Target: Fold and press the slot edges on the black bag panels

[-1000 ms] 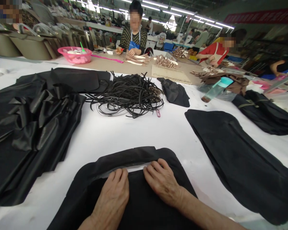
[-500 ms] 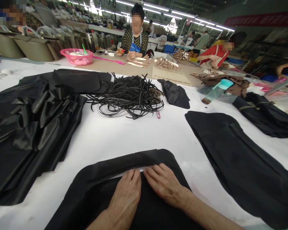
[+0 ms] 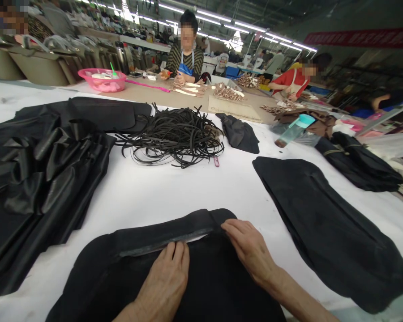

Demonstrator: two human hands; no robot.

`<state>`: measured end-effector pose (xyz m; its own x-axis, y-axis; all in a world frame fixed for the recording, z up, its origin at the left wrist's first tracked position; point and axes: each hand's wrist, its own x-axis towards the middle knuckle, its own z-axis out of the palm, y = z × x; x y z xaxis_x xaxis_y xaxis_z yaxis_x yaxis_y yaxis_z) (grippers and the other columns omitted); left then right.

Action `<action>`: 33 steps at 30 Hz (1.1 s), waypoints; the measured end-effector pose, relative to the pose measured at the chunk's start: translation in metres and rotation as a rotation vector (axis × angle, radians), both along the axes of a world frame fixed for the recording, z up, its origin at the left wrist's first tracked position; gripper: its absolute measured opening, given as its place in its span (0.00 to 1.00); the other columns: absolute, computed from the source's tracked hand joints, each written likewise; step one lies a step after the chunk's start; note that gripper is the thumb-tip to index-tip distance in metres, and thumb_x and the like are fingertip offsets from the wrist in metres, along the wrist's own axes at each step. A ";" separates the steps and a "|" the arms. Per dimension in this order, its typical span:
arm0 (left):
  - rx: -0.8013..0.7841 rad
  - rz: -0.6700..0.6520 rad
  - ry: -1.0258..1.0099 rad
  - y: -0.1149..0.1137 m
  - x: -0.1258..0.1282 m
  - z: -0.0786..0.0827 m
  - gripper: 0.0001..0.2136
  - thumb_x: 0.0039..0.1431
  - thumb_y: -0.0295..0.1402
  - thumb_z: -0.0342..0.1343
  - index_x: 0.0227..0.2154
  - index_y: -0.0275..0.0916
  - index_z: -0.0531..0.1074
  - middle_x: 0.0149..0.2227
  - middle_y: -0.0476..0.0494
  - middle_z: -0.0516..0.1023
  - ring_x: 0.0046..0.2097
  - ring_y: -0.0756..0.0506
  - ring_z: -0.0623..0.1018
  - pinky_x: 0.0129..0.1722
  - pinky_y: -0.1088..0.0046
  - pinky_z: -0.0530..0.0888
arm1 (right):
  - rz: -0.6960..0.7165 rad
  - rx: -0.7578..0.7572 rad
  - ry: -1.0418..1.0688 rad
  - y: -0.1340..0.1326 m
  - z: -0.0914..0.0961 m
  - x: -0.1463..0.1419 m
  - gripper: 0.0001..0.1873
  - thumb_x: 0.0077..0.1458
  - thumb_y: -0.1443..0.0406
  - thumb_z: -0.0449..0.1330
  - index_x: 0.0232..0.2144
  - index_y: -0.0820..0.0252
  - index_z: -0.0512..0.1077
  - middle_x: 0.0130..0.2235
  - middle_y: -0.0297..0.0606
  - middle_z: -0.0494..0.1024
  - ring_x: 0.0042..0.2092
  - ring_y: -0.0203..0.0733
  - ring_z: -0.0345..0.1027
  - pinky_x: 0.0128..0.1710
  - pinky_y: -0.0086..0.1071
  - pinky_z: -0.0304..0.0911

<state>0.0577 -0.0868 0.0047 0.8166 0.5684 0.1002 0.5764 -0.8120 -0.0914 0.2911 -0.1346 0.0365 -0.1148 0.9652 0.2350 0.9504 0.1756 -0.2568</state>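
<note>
White tabletop (image 3: 147, 192). On it, near middle, a black round-cornered panel (image 3: 211, 277), under both hands. Right hand (image 3: 253, 246) has shifted from beside the left to the panel's far right corner, fingers together, loosely curled; thumb hidden, pinch can't be told. Left hand (image 3: 168, 273): fingers half-bent at the pale slit (image 3: 197, 238), grip unclear. More slit now bared; work probably spreading cornerward, far edge unsettled.

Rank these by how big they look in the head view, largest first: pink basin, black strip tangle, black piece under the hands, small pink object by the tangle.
1. Black piece at the bottom
2. Black strip tangle
3. Pink basin
4. Small pink object
Nearness to the camera enlarges the first.
</note>
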 end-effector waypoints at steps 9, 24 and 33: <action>-0.029 -0.095 0.006 0.007 0.008 -0.006 0.19 0.52 0.19 0.46 0.47 0.27 0.69 0.48 0.31 0.71 0.50 0.39 0.69 0.48 0.64 0.71 | -0.094 -0.049 -0.432 -0.017 -0.025 0.029 0.09 0.58 0.73 0.52 0.39 0.64 0.71 0.38 0.43 0.72 0.39 0.47 0.63 0.38 0.39 0.58; -0.062 -0.064 0.089 -0.005 0.024 0.019 0.22 0.49 0.16 0.44 0.49 0.26 0.67 0.49 0.31 0.72 0.48 0.39 0.72 0.48 0.65 0.72 | 0.081 -0.263 -0.101 -0.003 0.020 -0.032 0.10 0.57 0.73 0.54 0.39 0.56 0.68 0.37 0.34 0.69 0.37 0.39 0.60 0.37 0.32 0.54; -0.083 0.009 0.050 0.005 0.024 0.012 0.23 0.49 0.14 0.42 0.48 0.30 0.68 0.50 0.35 0.71 0.48 0.40 0.72 0.48 0.62 0.73 | 0.140 -0.273 -0.162 0.021 0.002 -0.041 0.05 0.57 0.70 0.53 0.34 0.56 0.67 0.35 0.34 0.66 0.35 0.38 0.59 0.34 0.31 0.53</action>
